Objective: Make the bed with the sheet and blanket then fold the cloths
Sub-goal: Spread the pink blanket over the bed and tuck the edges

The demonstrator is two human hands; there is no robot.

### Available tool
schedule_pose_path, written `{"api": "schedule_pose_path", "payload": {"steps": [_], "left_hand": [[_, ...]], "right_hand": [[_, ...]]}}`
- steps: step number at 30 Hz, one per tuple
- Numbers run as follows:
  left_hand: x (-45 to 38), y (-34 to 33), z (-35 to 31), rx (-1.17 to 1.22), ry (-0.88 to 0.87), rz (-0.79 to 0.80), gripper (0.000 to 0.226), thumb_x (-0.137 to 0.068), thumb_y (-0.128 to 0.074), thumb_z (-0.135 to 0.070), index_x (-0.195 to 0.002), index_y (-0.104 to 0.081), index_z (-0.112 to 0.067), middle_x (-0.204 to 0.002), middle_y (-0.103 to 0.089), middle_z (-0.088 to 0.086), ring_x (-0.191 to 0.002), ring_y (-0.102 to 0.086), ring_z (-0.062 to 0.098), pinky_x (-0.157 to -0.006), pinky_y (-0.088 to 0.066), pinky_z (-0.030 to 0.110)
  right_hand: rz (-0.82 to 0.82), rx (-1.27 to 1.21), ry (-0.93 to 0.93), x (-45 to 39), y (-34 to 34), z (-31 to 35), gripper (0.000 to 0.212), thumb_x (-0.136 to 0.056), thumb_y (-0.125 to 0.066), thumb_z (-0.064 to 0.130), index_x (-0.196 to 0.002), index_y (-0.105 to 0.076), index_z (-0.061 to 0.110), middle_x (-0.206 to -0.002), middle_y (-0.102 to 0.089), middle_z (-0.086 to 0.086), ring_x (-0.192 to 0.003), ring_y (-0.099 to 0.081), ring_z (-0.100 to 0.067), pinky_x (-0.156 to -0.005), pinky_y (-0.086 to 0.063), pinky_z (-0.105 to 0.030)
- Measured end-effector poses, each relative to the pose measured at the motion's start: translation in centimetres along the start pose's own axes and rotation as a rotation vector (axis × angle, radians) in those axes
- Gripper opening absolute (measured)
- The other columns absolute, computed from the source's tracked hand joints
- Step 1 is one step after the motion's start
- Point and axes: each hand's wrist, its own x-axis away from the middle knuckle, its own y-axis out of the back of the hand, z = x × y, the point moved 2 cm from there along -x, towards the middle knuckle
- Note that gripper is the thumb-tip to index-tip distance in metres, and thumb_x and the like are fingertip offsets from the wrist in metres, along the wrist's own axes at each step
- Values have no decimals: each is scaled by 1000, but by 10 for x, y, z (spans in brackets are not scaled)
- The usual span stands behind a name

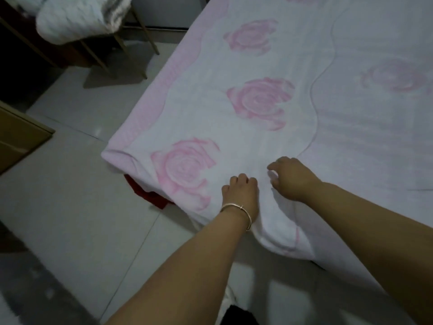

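We see one white blanket (269,73) with four full pink roses covering the bed across the frame's right and centre. Low in the centre, our left hand (241,191) and right hand (290,178) both rest on it, fingers curled; whether they pinch fabric we cannot tell. One white bundle (77,17) sits upper left.

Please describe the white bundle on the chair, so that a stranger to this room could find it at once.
Start at the bed's rose-printed blanket and look across the tiled floor to the upper left. There a puffy white bundle lies on a thin-legged chair. Unlike the blanket, it has no pink roses.
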Motion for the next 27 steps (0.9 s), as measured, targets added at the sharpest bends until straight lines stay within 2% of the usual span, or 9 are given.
{"api": "schedule_pose_path", "payload": {"steps": [6, 12, 17, 24, 27], "left_hand": [[-20, 20, 100, 13, 37, -39, 43, -85, -45, -1, -127, -45, -11, -130, -42, 11, -121, -38, 30, -96, -37, 39], [-35, 28, 140, 110, 103, -115, 35, -89, -44, -5, -123, -49, -12, -127, -45, 10, -119, -40, 29, -90, -39, 38], [-41, 35, 183, 274, 270, -287, 33, -89, -43, -2, -117, -55, -15, -124, -48, 8, -117, -40, 28, -88, -37, 34], [-53, 49, 264, 412, 448, -369, 41, -83, -43, 4, -118, -55, -16, -128, -45, 7, -122, -38, 27, -96, -36, 35], [-63, 59, 304, 626, 621, -504, 37, -88, -43, 0, -124, -49, -9, -134, -41, 12, -125, -39, 29, -100, -35, 36]], "right_hand": [[35, 11, 26, -56, -17, 93, 36, -97, -37, 18, -129, -49, 10, -130, -51, -13, -120, -45, -31, -99, -41, -37], [4, 66, 73, -81, -22, 138, 31, -95, -43, 15, -124, -51, 10, -125, -50, -13, -116, -44, -33, -92, -42, -36], [-14, 87, 102, -106, -25, 164, 30, -94, -41, 14, -122, -52, 9, -124, -50, -14, -118, -43, -34, -96, -41, -37], [-102, 109, 75, -144, -30, 215, 28, -94, -41, 15, -117, -54, 8, -119, -52, -13, -110, -44, -32, -90, -42, -36], [-154, 75, 46, -164, -29, 245, 27, -94, -41, 14, -116, -53, 5, -120, -50, -15, -111, -43, -33, -87, -40, -37]]}}
